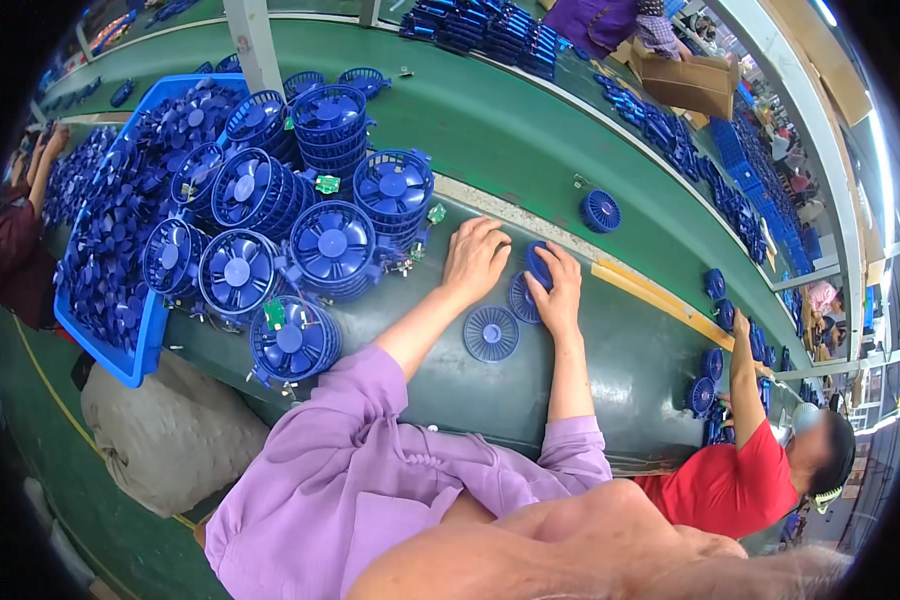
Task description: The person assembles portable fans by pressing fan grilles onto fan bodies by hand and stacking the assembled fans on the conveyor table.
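We note R hand [557,290] touching round fan grille [537,263] to its L, grip unclear; L hand [475,262] slack on tabletop [435,375].

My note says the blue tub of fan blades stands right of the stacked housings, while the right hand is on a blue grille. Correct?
Not quite: the tub of fan blades stands left of the stacked housings, as the head view shows. The right hand is on a blue grille.
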Demonstrator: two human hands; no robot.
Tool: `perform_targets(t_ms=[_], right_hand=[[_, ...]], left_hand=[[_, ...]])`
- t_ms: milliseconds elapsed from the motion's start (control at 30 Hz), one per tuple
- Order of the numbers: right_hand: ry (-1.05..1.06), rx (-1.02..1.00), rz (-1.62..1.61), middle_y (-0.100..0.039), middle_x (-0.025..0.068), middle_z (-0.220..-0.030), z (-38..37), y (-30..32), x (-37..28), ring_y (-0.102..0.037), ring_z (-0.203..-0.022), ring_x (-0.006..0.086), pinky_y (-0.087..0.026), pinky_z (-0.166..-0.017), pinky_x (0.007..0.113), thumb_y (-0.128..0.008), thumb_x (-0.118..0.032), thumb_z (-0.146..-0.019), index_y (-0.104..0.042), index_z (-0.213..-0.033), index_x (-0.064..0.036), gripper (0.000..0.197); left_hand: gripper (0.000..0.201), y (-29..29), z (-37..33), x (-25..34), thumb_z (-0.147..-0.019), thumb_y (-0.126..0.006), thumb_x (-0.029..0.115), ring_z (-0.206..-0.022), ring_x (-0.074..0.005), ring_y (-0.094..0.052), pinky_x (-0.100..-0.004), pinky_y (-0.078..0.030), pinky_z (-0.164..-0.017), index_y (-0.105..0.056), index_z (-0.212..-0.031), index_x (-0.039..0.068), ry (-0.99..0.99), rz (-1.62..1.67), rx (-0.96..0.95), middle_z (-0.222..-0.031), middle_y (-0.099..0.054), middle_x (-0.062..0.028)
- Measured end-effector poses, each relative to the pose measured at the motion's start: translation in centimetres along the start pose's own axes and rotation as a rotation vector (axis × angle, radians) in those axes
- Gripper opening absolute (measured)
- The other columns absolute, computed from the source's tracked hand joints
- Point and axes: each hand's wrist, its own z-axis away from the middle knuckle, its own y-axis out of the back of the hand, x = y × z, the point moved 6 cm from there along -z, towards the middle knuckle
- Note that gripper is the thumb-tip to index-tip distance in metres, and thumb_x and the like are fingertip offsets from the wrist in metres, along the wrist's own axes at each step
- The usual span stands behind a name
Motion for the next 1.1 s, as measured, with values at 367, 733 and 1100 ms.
perform_targets(t_ms=[367,733,1100], right_hand=[[-0.411,0.366,-0.451,-0.065,0.0105,-0.105,0.8,2.0,5.9,-0.062,-0.092,0.0171,-0.049,-0.084,0.03,-0.066,-0.012,-0.086,-0.058,-0.123,0.0,0.04],[-0.159,0.144,0.151,-0.049,0.0178,-0.135,0.7,0.8,5.4,-0.045,-0.125,0.0376,-0.036,-0.102,0.049,-0.075,-0.027,-0.078,-0.055,-0.129,-0.0107,0.057],[-0.133,0.091,0.163,-0.049,0.0175,-0.135,0.3,0.6,4.8,-0.046,-0.123,0.0384,-0.036,-0.102,0.047,-0.079,-0.028,-0.073,-0.056,-0.128,-0.0099,0.062]], left_hand=[[0.016,0.2,-0.1,0.3,-0.081,-0.066,0.017,-0.121,-0.0299,-0.047,-0.0457,-0.037,-0.099,-0.066,-0.096,0.009,0.017,-0.005,-0.041,-0.118,-0.059,-0.0094],[0.018,-0.4,0.2,0.0,-0.082,-0.066,0.017,-0.123,-0.0307,-0.046,-0.0468,-0.036,-0.099,-0.065,-0.098,0.009,0.009,-0.018,-0.039,-0.12,-0.058,-0.0087],[0.015,0.2,0.2,0.5,-0.078,-0.069,0.017,-0.119,-0.028,-0.049,-0.0449,-0.036,-0.1,-0.068,-0.09,0.008,0.012,0.005,0.032,-0.115,-0.061,-0.0079]])
